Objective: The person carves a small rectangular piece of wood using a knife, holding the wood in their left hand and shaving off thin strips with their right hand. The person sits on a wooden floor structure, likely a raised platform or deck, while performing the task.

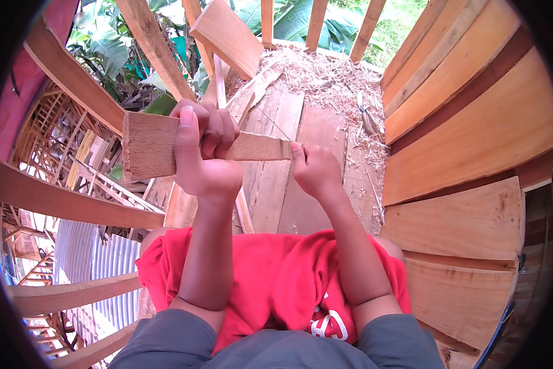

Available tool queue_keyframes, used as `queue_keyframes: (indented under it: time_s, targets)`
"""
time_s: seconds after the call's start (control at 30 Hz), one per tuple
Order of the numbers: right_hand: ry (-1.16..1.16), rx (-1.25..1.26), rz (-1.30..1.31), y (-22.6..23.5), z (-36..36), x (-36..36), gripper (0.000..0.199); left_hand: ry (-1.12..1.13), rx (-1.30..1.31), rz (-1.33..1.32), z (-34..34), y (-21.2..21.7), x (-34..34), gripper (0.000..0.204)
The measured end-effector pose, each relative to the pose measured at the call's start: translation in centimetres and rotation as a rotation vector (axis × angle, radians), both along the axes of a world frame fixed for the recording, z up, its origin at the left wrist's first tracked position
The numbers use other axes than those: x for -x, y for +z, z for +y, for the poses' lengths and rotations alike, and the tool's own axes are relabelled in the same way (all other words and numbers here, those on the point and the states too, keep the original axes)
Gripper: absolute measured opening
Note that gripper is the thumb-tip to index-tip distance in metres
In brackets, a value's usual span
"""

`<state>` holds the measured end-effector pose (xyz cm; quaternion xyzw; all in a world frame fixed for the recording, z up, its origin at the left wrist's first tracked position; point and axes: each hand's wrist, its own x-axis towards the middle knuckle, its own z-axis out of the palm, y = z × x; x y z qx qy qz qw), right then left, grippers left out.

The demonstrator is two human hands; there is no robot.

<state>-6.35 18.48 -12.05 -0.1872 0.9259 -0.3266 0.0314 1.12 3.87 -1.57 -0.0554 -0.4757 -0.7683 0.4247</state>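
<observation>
A pale piece of wood (258,147) lies crosswise in front of me, with a broad, blocky end on the left and a narrower length to the right. My left hand (206,141) is wrapped round it near the broad end, thumb pointing up along the face. At the narrow right end, my right hand (316,169) is closed with its thumb on top. The fingers under that end are hidden, so anything else in this hand cannot be made out. Red cloth (270,264) covers my lap beneath both forearms.
Curly wood shavings (332,80) cover the far part of the plank floor (313,184). A board (227,37) leans at the far left, by upright slats. Stacked planks (461,123) form a wall on the right. Corrugated sheet metal (98,264) shows beyond the left slats.
</observation>
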Motion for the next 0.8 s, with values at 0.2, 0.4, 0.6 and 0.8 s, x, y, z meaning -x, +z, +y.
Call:
queue_keyframes:
  time_s: [0.2,0.4,0.6,0.8]
  targets:
    - [-0.018,0.069,-0.158,-3.3,0.3,1.4,0.051,-0.025,-0.006,0.016,0.6,0.1,0.4,0.033]
    - [0.058,0.251,-0.076,-0.1,0.6,0.5,0.049,-0.079,0.035,0.017,0.4,-0.4,-0.3,0.033]
    - [0.017,0.165,-0.021,-0.4,-0.1,0.0,0.046,-0.018,-0.032,0.006,-0.4,-0.1,0.0,0.032]
    - [0.024,0.203,-0.115,-3.3,0.4,0.7,0.046,-0.063,-0.004,0.01,0.5,0.0,0.1,0.033]
